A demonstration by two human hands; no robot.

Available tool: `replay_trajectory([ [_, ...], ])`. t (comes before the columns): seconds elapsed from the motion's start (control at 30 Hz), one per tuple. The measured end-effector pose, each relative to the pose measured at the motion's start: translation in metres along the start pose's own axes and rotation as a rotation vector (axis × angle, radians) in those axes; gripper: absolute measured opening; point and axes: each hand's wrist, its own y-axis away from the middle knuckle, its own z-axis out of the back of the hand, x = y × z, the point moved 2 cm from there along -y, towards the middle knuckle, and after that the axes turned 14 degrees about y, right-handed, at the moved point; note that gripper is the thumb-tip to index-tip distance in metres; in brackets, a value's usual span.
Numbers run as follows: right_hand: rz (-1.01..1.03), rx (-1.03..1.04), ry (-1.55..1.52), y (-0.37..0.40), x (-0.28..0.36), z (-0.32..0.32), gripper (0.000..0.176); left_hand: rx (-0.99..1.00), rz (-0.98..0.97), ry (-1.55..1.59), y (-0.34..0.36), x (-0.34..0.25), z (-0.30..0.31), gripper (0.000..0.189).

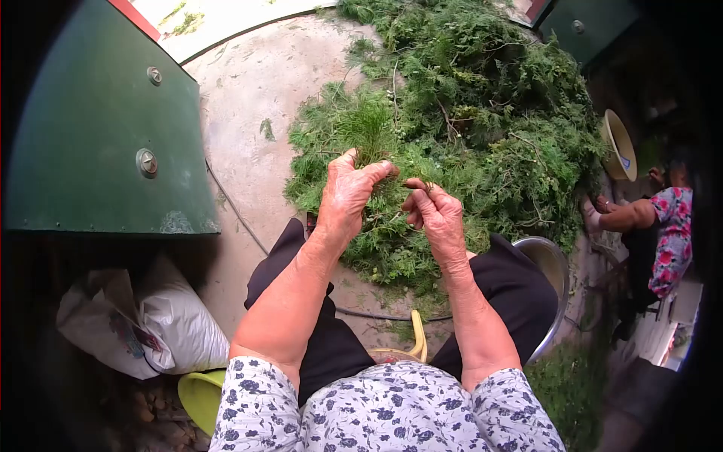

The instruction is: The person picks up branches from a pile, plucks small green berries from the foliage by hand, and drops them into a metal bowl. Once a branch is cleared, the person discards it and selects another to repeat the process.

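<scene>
My left hand [350, 192] is closed around a bunch of green sprigs [365, 132] that stand up above its fingers, over the near left side of a large pile of cut evergreen branches [489, 143]. Just to its right, my right hand [435, 211] is closed too, with thumb and fingers pinched at a small dark stem. The fingertips of the two hands are close but apart. Both hands are held in front of my knees.
A green metal door [105, 135] stands at the left, above white sacks [177, 320] and a yellow-green basin [202, 399]. A metal basin [548, 264] is by my right knee. At the right sits another person [666, 233] near a beige basin [619, 143]. A cable [233, 207] crosses the floor.
</scene>
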Motion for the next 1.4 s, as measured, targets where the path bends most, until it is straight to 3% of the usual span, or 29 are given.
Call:
replay_trajectory([
  [0.03,0.031,-0.030,0.120,0.002,0.012,-0.002,0.022,0.039,0.064,0.096,0.006,-0.002,-0.006,0.029],
  [0.07,0.055,-0.050,0.196,0.005,0.024,-0.005,0.019,0.064,0.015,0.133,0.007,0.000,-0.008,0.031],
  [0.1,0.290,-0.220,0.479,0.001,0.025,-0.010,0.017,0.091,-0.039,0.168,0.007,0.000,-0.009,0.033],
  [0.17,0.527,-0.314,0.710,0.001,0.022,-0.011,0.013,0.090,-0.065,0.135,0.006,0.001,-0.010,0.034],
  [0.3,0.438,-0.179,0.883,0.006,0.038,-0.013,0.019,0.074,-0.090,0.153,0.008,0.003,-0.013,0.036],
  [0.37,0.429,-0.024,0.923,0.006,0.044,-0.012,0.025,0.041,-0.122,0.169,0.008,0.000,-0.014,0.032],
  [0.43,0.484,-0.002,0.946,0.001,0.045,0.003,0.025,0.015,-0.066,0.244,0.010,-0.004,-0.014,0.022],
  [0.53,0.289,-0.175,0.567,-0.014,0.056,0.029,0.026,0.068,-0.088,0.203,0.008,-0.003,-0.015,0.014],
  [0.57,0.356,-0.202,0.576,-0.022,0.056,0.036,0.026,0.124,-0.072,0.176,0.007,-0.001,-0.016,0.014],
  [0.7,0.107,-0.096,0.234,-0.034,0.071,0.048,0.030,0.109,-0.102,0.115,0.005,0.001,-0.018,0.017],
  [0.73,0.051,-0.125,0.284,-0.035,0.075,0.056,0.033,0.080,-0.115,0.068,0.004,0.000,-0.017,0.018],
  [0.83,0.118,-0.234,0.217,-0.042,0.066,0.062,0.016,0.076,-0.164,0.052,0.001,-0.002,-0.016,0.018],
  [0.97,0.135,-0.019,0.201,-0.039,0.068,0.044,0.015,0.094,-0.185,0.014,0.000,-0.002,-0.024,0.020],
  [1.03,0.052,0.066,0.160,-0.041,0.067,0.037,0.015,0.127,-0.153,0.019,-0.002,0.004,-0.025,0.020],
  [1.4,-0.077,0.054,-0.118,-0.039,0.063,0.037,0.013,0.174,-0.031,0.098,-0.006,0.004,-0.037,0.018],
])
